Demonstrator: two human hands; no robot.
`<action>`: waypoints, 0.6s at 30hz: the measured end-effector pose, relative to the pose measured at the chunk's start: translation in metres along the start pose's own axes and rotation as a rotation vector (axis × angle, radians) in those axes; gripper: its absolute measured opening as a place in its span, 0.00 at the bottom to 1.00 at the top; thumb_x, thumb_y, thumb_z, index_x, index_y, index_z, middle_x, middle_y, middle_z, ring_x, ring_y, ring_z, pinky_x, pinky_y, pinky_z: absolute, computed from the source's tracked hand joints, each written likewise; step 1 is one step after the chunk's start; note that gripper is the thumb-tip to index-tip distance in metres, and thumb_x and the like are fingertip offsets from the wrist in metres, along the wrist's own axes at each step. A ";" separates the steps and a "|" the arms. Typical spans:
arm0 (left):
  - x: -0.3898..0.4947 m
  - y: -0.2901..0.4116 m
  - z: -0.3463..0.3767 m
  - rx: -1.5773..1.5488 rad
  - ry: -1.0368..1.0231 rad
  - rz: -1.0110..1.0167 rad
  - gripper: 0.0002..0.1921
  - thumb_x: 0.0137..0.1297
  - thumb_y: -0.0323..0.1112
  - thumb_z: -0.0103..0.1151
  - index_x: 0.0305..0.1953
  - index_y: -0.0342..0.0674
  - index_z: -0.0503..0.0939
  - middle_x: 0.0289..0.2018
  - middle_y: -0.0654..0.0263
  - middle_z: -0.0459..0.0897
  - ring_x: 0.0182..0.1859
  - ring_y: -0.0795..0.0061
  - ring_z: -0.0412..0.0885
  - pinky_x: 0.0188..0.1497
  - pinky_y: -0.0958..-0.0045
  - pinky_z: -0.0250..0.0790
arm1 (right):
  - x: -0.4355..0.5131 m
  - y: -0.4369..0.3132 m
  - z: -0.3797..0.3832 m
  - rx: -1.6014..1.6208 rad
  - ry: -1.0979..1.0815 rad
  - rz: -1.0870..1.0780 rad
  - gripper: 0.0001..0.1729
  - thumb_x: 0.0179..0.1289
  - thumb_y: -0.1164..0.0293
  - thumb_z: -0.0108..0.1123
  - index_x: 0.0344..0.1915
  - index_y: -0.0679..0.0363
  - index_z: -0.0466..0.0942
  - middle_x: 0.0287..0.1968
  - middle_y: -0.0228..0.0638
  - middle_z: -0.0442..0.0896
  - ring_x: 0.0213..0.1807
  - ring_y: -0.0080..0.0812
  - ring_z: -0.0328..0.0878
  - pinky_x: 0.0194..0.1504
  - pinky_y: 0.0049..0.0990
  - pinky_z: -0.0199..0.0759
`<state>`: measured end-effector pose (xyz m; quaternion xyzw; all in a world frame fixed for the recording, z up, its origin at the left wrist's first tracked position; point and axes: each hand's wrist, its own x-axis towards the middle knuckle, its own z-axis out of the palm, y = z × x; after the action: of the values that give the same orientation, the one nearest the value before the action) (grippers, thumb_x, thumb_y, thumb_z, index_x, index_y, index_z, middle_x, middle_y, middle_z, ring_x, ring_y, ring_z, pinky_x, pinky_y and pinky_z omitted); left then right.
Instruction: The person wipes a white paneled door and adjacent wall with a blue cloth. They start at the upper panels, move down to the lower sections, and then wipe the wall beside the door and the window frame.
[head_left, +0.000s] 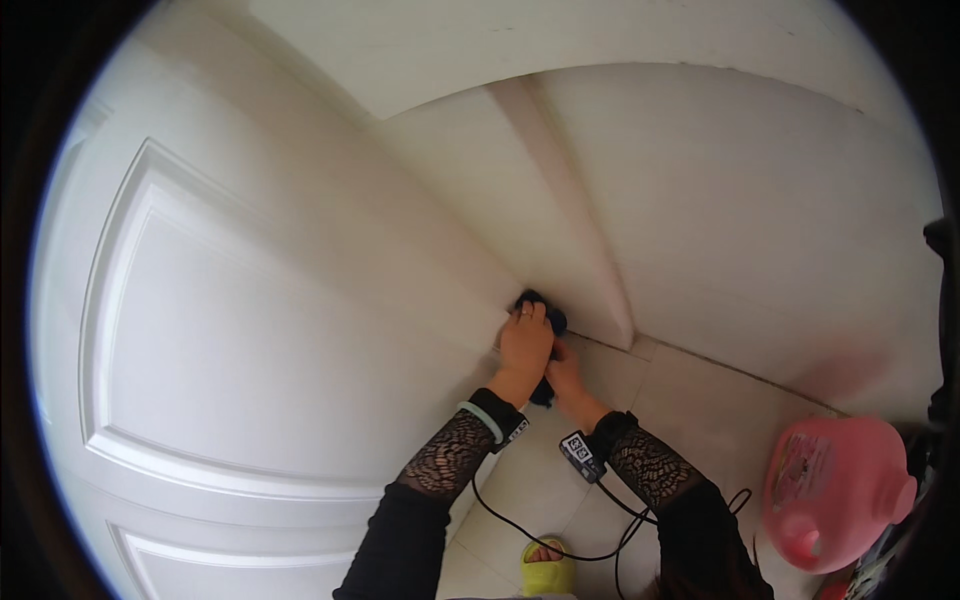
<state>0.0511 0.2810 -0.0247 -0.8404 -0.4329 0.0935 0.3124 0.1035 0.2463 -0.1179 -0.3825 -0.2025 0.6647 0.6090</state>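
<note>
Dark items, seemingly shoes or cloth (557, 321), lie at the floor corner where the white door (300, 315) meets the wall. On top of them rests my left hand (528, 341), its fingers curled over the dark material. Just to its right, my right hand (565, 373) has its fingertips against the same dark material. More of it shows below, between my wrists. The hands cover most of it, so its exact kind cannot be told. Both wrists wear black straps with small devices.
A pink plastic jug (832, 491) stands at the lower right by the wall. Black cables (525, 534) hang from the wrist devices over the floor tiles (690, 405). A foot in a yellow-green slipper (546, 571) is at the bottom. A vertical pipe (577, 202) runs along the wall.
</note>
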 end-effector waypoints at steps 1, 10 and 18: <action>-0.001 -0.008 -0.008 0.029 0.011 -0.008 0.08 0.59 0.31 0.60 0.38 0.39 0.86 0.50 0.59 0.78 0.59 0.63 0.76 0.62 0.64 0.68 | 0.005 -0.001 0.002 -0.098 -0.052 -0.172 0.30 0.67 0.80 0.59 0.69 0.63 0.70 0.61 0.45 0.80 0.63 0.40 0.77 0.63 0.34 0.71; -0.004 -0.012 -0.028 0.175 0.281 -0.155 0.10 0.63 0.34 0.54 0.39 0.37 0.84 0.51 0.55 0.79 0.60 0.60 0.74 0.61 0.60 0.65 | 0.028 -0.001 -0.008 -0.724 -0.110 -0.740 0.36 0.59 0.70 0.70 0.67 0.62 0.70 0.61 0.47 0.80 0.63 0.44 0.75 0.63 0.40 0.69; -0.013 -0.025 -0.012 -0.416 0.207 -0.291 0.12 0.58 0.27 0.60 0.45 0.37 0.80 0.47 0.54 0.76 0.55 0.52 0.76 0.55 0.58 0.72 | 0.026 0.000 0.000 -0.534 -0.130 -0.399 0.33 0.65 0.74 0.66 0.69 0.62 0.66 0.60 0.45 0.78 0.61 0.40 0.77 0.61 0.35 0.70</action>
<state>0.0317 0.2761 -0.0021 -0.8206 -0.5247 -0.1294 0.1857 0.1049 0.2709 -0.1247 -0.4381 -0.4787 0.4788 0.5914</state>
